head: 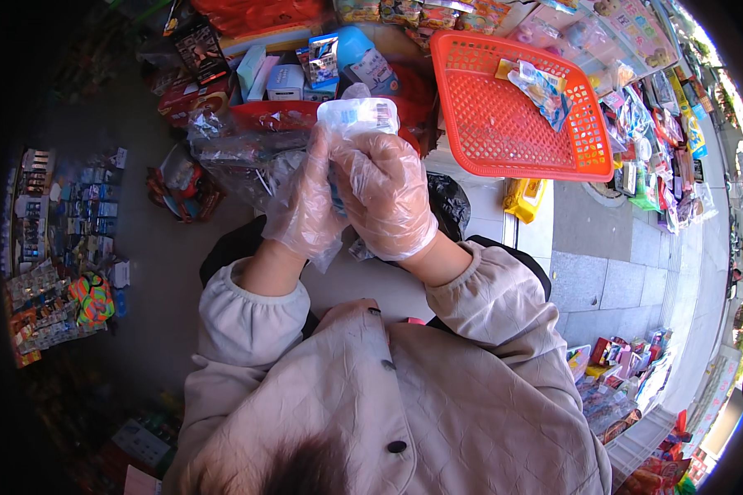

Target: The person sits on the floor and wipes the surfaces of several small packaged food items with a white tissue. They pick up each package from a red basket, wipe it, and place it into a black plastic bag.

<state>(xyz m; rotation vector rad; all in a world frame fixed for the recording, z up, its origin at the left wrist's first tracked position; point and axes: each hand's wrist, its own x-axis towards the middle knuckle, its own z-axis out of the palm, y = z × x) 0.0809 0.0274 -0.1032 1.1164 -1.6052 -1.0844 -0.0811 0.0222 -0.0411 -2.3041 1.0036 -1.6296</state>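
Clear disposable plastic gloves cover both of my hands, which meet in front of my chest. Between them is a white plastic package [358, 115] with blue print and a barcode, its near part hidden by my fingers. My left hand [306, 201] grips it from the left side, thumb pointing up along it. My right hand [385, 192] is curled around its right side, knuckles up. Just beyond the package, a red box [272, 116] holds several small cartons. A light blue bottle [354, 48] with a white label stands behind.
An orange-red perforated plastic basket [501, 148] at the right holds crumpled wrappers [540, 90]. Below its rim lies a yellow packet [524, 199]. A black plastic bag [447, 204] hangs beside my right wrist. Packaged goods [647, 142] line the paved walkway [631, 284]; stocked shelves [86, 204] stand left.
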